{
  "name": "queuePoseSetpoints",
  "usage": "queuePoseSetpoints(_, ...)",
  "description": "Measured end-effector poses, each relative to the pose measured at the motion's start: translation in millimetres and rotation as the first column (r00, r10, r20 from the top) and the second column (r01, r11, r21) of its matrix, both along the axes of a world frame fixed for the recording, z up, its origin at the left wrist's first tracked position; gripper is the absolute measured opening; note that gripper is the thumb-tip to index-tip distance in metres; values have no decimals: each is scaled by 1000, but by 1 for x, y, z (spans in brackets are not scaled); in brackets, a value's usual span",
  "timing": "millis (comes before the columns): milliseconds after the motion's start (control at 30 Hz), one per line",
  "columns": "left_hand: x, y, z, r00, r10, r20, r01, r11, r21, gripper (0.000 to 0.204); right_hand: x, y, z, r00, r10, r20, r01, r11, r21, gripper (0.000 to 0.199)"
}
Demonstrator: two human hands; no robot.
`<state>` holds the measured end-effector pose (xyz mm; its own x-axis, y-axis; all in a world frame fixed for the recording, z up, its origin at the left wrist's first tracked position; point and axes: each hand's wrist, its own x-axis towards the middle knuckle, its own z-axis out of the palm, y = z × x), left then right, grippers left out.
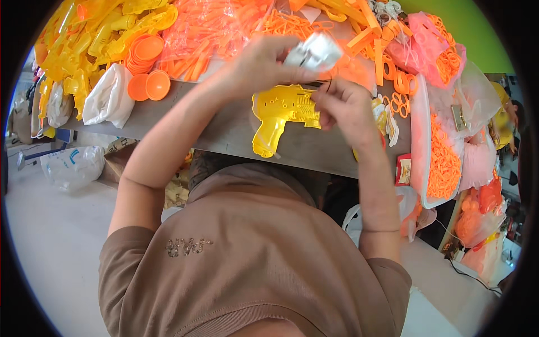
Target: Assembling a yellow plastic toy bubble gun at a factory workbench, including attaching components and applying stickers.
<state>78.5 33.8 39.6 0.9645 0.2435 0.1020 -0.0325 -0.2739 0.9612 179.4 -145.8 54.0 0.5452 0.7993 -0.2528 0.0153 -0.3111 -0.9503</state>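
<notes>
A yellow toy gun shell half lies on the grey table near its front edge, hollow side up, handle toward me. Above its upper edge, my left hand grips a white plastic part, blurred by motion. My right hand is at the shell's right end with thumb and fingers pinched together. A thin dark strand rises by those fingertips; what they pinch is too small to make out.
Yellow shells and orange round cups pile up at the far left. Orange strips fill the back. A white-rimmed bin of small orange parts stands at right. White and yellow pieces lie beside my right wrist.
</notes>
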Motion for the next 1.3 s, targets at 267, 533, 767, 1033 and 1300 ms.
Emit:
queuePoseSetpoints(267,-29,-33,-41,975,184,-122,-201,969,-144,31,-47,-7,-54,962,-273,31,274,961,-39,14)
queuePoseSetpoints(533,-31,-48,-57,957,283,-61,-288,949,-130,30,-61,-5,-72,889,-440,127,425,896,129,16)
queuePoseSetpoints(767,-30,-49,-56,962,263,-76,-272,953,-131,30,-59,-10,-96,658,-360,661,228,932,281,13)
queuePoseSetpoints(1033,-30,-48,-51,964,254,-85,-262,958,-114,32,-59,-10,-77,857,-350,378,321,937,138,15)
queuePoseSetpoints(1300,-30,-47,-53,961,263,-84,-272,956,-114,33,-57,-8,-80,670,-226,707,245,966,77,17)
